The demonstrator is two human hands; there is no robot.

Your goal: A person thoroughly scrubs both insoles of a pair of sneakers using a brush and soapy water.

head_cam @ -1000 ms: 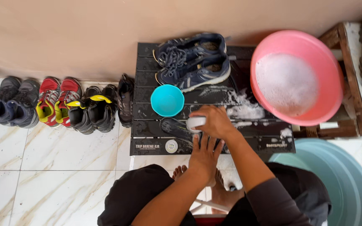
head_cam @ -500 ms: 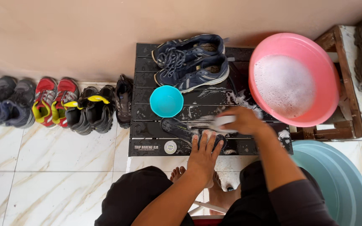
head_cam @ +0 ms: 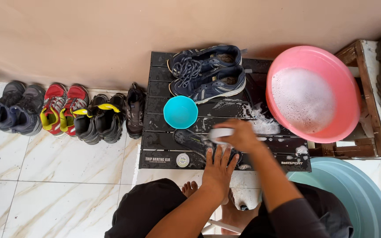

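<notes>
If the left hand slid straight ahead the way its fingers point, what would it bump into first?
The left hand already rests on the dark insole. Straight ahead, it would probably meet the right hand holding the pale brush, though depth is unclear.
</notes>
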